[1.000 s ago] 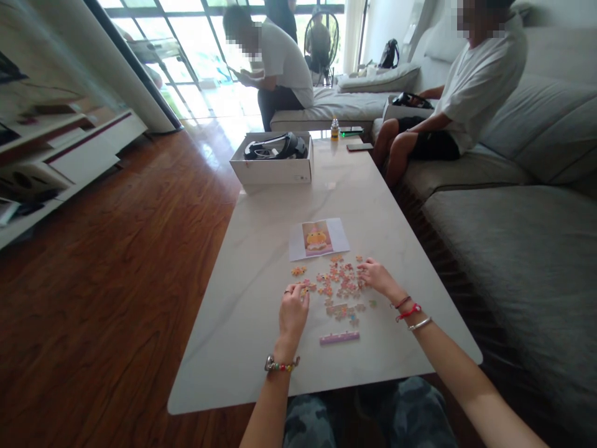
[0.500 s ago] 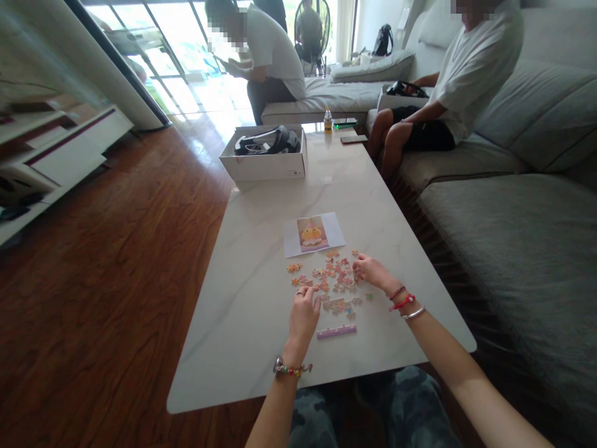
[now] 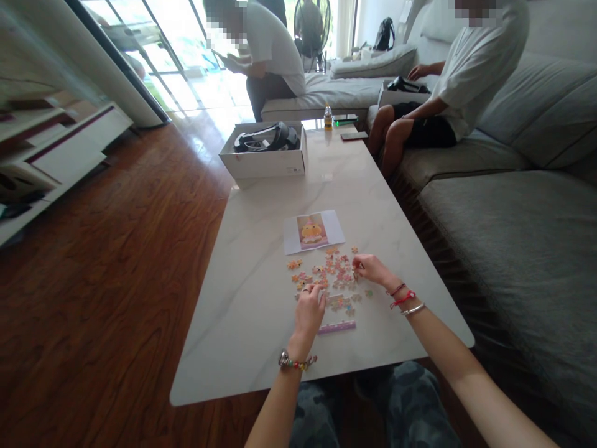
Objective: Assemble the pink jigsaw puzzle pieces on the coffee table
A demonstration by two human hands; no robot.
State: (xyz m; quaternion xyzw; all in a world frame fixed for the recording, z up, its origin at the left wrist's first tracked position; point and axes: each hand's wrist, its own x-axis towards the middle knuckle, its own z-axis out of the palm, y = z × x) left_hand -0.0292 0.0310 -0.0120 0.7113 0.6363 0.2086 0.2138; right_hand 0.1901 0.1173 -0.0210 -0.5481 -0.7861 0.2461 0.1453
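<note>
Loose jigsaw puzzle pieces (image 3: 338,267) in pink, orange and pale tones lie in a cluster on the white marbled table (image 3: 233,298). My left hand (image 3: 310,306) is low at the cluster's near left side, fingers curled together; whatever they hold is hidden. At the right edge of the cluster, my right hand (image 3: 370,269) pinches a puzzle piece with thumb and fingertips. A joined purple strip of puzzle pieces (image 3: 337,327) lies nearest me, partly behind my left hand. Beyond the cluster is a paper sheet with a printed picture (image 3: 313,231) of a yellow figure.
A white box (image 3: 268,165) holding a dark headset-like device stands at the table's far left. A small bottle (image 3: 328,117) and phone-like flat devices (image 3: 353,135) lie at the far end. Two people sit on the grey sofa (image 3: 513,218), which runs along the right.
My left hand has shifted slightly right, now covering the left end of the purple strip. My right hand stays at the cluster's right edge. The seated person at right has lifted a hand.
</note>
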